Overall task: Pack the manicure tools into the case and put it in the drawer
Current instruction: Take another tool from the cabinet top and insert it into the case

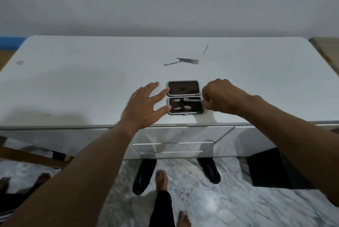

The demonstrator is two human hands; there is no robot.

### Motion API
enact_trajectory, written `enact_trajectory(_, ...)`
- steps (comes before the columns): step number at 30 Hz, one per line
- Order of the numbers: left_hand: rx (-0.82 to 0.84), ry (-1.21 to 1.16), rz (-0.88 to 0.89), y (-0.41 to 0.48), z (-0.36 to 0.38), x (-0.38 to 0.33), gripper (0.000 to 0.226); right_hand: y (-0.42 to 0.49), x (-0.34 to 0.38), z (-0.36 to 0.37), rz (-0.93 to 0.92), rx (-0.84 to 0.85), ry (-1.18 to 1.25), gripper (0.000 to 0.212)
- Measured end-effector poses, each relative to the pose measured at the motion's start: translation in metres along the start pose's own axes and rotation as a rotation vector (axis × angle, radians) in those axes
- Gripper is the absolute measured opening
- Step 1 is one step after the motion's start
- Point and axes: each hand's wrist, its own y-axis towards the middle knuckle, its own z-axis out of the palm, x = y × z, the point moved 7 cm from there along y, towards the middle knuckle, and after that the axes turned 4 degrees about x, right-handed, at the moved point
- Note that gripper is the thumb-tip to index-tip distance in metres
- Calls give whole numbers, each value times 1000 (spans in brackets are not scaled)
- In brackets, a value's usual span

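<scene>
A small manicure case (196, 112) lies open near the front edge of the white table (77, 83), with brown lining in both halves. In its near half sit a long metal nail clipper (185, 100) under a strap and a smaller clipper (184, 108) below it. My right hand (222, 96) pinches the right end of the long clipper. My left hand (145, 105) has its fingers spread, and the fingertips touch the case's left edge. Farther back lie tweezers (189, 60), a thin spatula tool (171, 63) and a fine pick (205, 49).
Below the table's front edge are three shut white drawers (174, 147). My bare feet (161, 181) and a pair of black shoes (144, 176) are on the marble floor. Another person's feet (43, 178) stand at the lower left. The wall runs behind the table.
</scene>
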Motion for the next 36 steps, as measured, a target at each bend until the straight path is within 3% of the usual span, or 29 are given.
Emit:
enact_trajectory(3,-3,-5,0,0,-1,-1,68,-4,-1,7,-21,18,-62,14)
enact_trajectory(7,-11,-6,0,0,-2,0,68,-3,3,7,-32,4,-85,38)
enact_trajectory(11,-4,-20,-1,0,-1,1,68,1,11,5,-62,-6,-99,43)
enact_trajectory(23,-5,-20,4,0,-1,1,68,13,18,8,-66,-4,-73,13)
enact_trajectory(36,-6,-17,6,0,-1,1,66,16,33,13,-79,12,42,17)
